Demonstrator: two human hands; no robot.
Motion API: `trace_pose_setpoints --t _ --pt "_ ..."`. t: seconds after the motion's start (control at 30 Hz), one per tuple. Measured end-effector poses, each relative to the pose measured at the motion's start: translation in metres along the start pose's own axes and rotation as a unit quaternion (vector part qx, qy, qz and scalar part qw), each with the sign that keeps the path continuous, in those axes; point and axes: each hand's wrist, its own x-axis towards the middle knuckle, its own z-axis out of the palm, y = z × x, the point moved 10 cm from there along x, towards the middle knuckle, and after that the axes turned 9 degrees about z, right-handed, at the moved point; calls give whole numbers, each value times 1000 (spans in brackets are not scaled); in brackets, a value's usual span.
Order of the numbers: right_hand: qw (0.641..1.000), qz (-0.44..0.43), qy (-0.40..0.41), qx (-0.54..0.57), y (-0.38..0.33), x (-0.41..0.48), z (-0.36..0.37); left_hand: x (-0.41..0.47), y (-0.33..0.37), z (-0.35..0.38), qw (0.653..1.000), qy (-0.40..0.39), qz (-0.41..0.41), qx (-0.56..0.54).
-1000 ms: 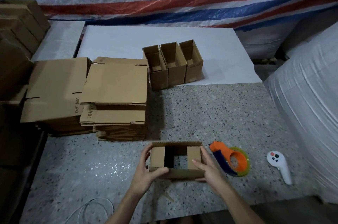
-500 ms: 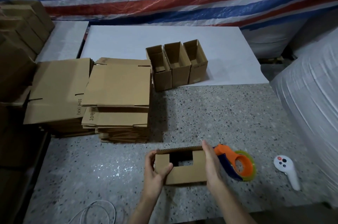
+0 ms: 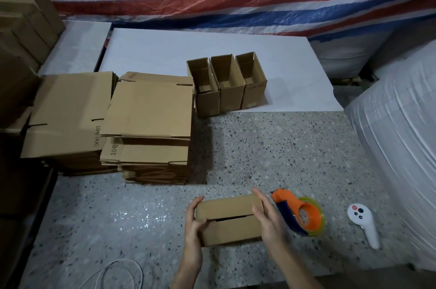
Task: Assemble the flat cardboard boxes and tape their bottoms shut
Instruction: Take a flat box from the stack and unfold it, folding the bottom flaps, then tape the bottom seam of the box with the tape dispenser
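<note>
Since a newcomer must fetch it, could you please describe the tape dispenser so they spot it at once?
On the speckled table, look just right of the lone box at the front. The tape dispenser lies there: orange and blue, unlike the white controller further right.

My left grip (image 3: 193, 225) wraps the left end of the small box (image 3: 230, 220) on the bench (image 3: 283, 152), thumb on its folded-down flaps. My right grip (image 3: 266, 218) presses flat against the right end. The tape dispenser (image 3: 299, 213) lies just beside it.
</note>
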Motion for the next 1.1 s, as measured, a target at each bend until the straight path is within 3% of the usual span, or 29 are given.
trace_pose_setpoints --t 0.2,0.3,0.4,0.47,0.6,0.67,0.73,0.8,0.83,0.87,0.93,1.0,1.1 --pt "1000 -9 19 0 12 -4 1 -3 1 3 999 1 27 47" --pt "998 32 -2 45 18 5 1 1 1 0 998 26 30 56" --pt "998 22 9 50 11 9 2 1 20 3 982 41 116 144" --pt "998 -15 36 42 8 6 -1 -2 24 8 970 13 154 186" --pt "999 -39 13 19 12 9 1 -5 11 11 952 -139 163 218" --pt "999 -12 0 34 15 15 -3 -2 7 7 952 -145 151 221" --pt "992 11 107 61 20 20 -38 1 7 6 961 -117 149 203" --pt "961 52 273 -2 27 20 -96 3 7 9 964 -108 145 195" --pt "942 97 314 -71 33 21 -117 3 6 9 965 -110 136 194" --pt "929 154 299 -152 47 29 -131 3 4 8 966 -113 128 193" --pt "912 234 179 -287 79 43 -134 1 4 7 965 -125 128 193" --pt "879 255 96 -392 102 46 -128 0 3 8 962 -136 126 202" --pt "811 211 120 -533 98 49 -129 0 0 7 954 -146 122 231"
